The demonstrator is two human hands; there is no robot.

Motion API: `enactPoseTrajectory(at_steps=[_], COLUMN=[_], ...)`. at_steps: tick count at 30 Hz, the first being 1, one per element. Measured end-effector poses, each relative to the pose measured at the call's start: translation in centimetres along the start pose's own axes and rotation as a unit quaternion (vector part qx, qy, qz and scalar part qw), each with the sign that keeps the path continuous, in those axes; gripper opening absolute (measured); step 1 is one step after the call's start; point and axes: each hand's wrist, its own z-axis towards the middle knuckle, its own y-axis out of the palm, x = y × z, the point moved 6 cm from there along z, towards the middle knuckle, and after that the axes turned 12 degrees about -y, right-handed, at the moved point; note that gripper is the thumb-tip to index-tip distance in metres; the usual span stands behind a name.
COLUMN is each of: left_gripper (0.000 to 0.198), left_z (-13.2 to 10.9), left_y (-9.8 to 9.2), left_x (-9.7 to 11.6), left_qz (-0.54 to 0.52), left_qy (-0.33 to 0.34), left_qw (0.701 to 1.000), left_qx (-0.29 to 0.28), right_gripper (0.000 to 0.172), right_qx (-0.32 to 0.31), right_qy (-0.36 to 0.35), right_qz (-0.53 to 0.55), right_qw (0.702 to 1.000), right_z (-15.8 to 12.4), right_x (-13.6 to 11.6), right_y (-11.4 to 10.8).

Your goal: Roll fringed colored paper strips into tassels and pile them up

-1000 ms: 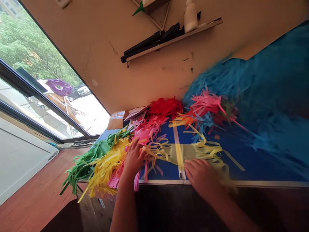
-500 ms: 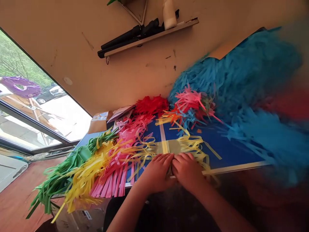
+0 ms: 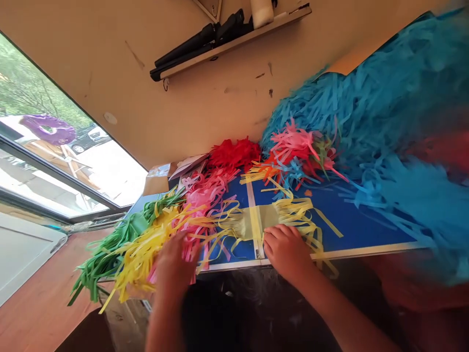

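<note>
A yellow fringed paper strip (image 3: 271,217) lies flat across the blue table (image 3: 340,215) near its front edge. My right hand (image 3: 287,252) rests palm down on the strip's near side, fingers together and stretched flat. My left hand (image 3: 176,264) is over the pink fringe bundle (image 3: 200,203) at the table's left edge, blurred by motion, its fingers unclear. Beside it lie a yellow fringe bundle (image 3: 146,249) and a green one (image 3: 110,252), both hanging over the table edge.
A large heap of blue fringe (image 3: 381,127) fills the right side, with mixed pink and orange fringe (image 3: 296,151) and red fringe (image 3: 234,151) by the wall. A cardboard box (image 3: 157,178) sits at the far left corner. A shelf (image 3: 234,36) hangs above; a window (image 3: 54,146) is left.
My left hand has moved from beside the right hand leftward to the pink and yellow bundles. My right hand has stayed on the yellow strip.
</note>
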Motion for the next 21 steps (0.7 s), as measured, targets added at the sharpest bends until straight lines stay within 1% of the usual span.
enactPoseTrajectory(at_steps=[1, 2, 3, 4, 5, 6, 7, 8, 9, 10, 11, 13, 15, 16, 18, 19, 20, 21], left_gripper=[0.030, 0.028, 0.027, 0.026, 0.027, 0.030, 0.034, 0.039, 0.044, 0.047, 0.048, 0.046, 0.040, 0.037, 0.031, 0.029, 0.028, 0.027], left_z=[-0.8, -1.7, -2.4, -3.0, -3.6, -4.1, -4.7, -5.2, -5.5, -5.6, -5.5, -4.6, -3.3, -2.5, -1.5, -1.5, -1.8, -2.3], left_y=[1.1, 2.1, 2.9, 3.5, 3.9, 4.2, 4.4, 4.5, 4.5, 4.4, 4.2, 3.4, 2.0, 1.1, -1.1, -2.1, -2.7, -2.9], left_x=[3.0, 5.8, 8.1, 9.7, 10.9, 11.7, 12.0, 11.8, 11.1, 10.0, 8.6, 5.2, 1.5, -0.2, -3.0, -3.6, -3.7, -3.1], left_qz=[-0.005, -0.011, -0.021, -0.035, -0.054, -0.075, -0.095, -0.108, -0.115, -0.111, -0.099, -0.055, -0.004, 0.022, 0.062, 0.068, 0.065, 0.049], left_qy=[0.065, 0.118, 0.140, 0.147, 0.160, 0.186, 0.214, 0.242, 0.263, 0.270, 0.263, 0.214, 0.141, 0.096, -0.012, -0.060, -0.097, -0.109], left_qw=[0.996, 0.984, 0.976, 0.973, 0.968, 0.959, 0.948, 0.936, 0.926, 0.921, 0.923, 0.939, 0.962, 0.975, 0.994, 0.996, 0.993, 0.991], left_qx=[-0.067, -0.130, -0.163, -0.177, -0.186, -0.199, -0.214, -0.230, -0.245, -0.257, -0.265, -0.264, -0.235, -0.201, -0.084, -0.023, 0.031, 0.059], right_gripper=[0.011, 0.011, 0.011, 0.011, 0.012, 0.013, 0.014, 0.015, 0.016, 0.017, 0.017, 0.019, 0.022, 0.023, 0.024, 0.025, 0.026, 0.027], right_qx=[0.000, 0.000, 0.001, 0.002, 0.005, 0.008, 0.010, 0.012, 0.015, 0.018, 0.022, 0.029, 0.031, 0.030, 0.033, 0.040, 0.052, 0.068], right_qy=[-0.001, -0.002, -0.004, -0.007, -0.012, -0.017, -0.023, -0.030, -0.037, -0.043, -0.047, -0.054, -0.056, -0.057, -0.065, -0.075, -0.088, -0.105], right_qz=[-0.003, -0.005, -0.006, -0.005, -0.004, -0.003, -0.004, -0.005, -0.005, -0.005, -0.004, -0.004, -0.007, -0.009, -0.012, -0.015, -0.018, -0.019], right_qw=[1.000, 1.000, 1.000, 1.000, 1.000, 1.000, 1.000, 0.999, 0.999, 0.999, 0.999, 0.998, 0.998, 0.998, 0.997, 0.996, 0.995, 0.992], right_z=[0.0, 0.1, 0.1, 0.1, 0.1, 0.1, 0.0, -0.1, -0.2, -0.3, -0.4, -0.6, -0.6, -0.6, -0.7, -0.7, -0.8, -1.0], right_x=[0.0, -0.1, -0.1, -0.1, -0.1, -0.2, -0.1, -0.1, -0.1, -0.1, 0.0, 0.1, 0.1, 0.1, 0.1, 0.0, 0.0, -0.1], right_y=[0.0, 0.0, -0.1, -0.1, -0.2, -0.2, -0.3, -0.3, -0.2, -0.2, -0.1, 0.1, 0.2, 0.2, 0.3, 0.4, 0.4, 0.5])
